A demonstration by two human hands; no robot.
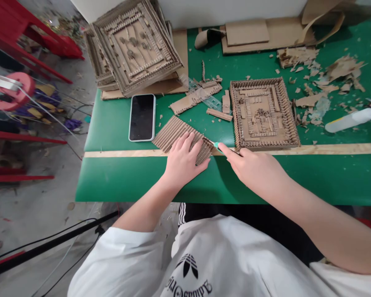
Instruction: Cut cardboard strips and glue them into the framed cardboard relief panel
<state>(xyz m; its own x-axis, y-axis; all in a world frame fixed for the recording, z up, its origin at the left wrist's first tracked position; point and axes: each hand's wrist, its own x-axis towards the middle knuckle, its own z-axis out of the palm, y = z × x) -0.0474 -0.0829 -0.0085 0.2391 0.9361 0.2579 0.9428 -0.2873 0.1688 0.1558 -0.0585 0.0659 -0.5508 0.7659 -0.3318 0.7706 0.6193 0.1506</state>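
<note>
My left hand [183, 159] lies with fingers spread on a piece of corrugated cardboard [166, 135], pressing it to the green table. The cardboard's ridges face up and it is turned at an angle. In my right hand [256, 166] is a slim craft knife [217, 145] with a teal front part, the index finger stretched along it. Its thin tip meets the cardboard's right edge, just beside my left fingers. Beyond my right hand sits a square cardboard frame [266, 144] with ridged walls and small strips glued inside.
A phone [142, 117] lies left of the cardboard. Behind are cardboard strips [194, 99] and a clear ruler [212, 101]. Stacked cardboard frames [136, 45] stand back left. Torn scraps [343, 70] and a white glue bottle [352, 119] lie at right. A wooden strip [123, 154] crosses the table.
</note>
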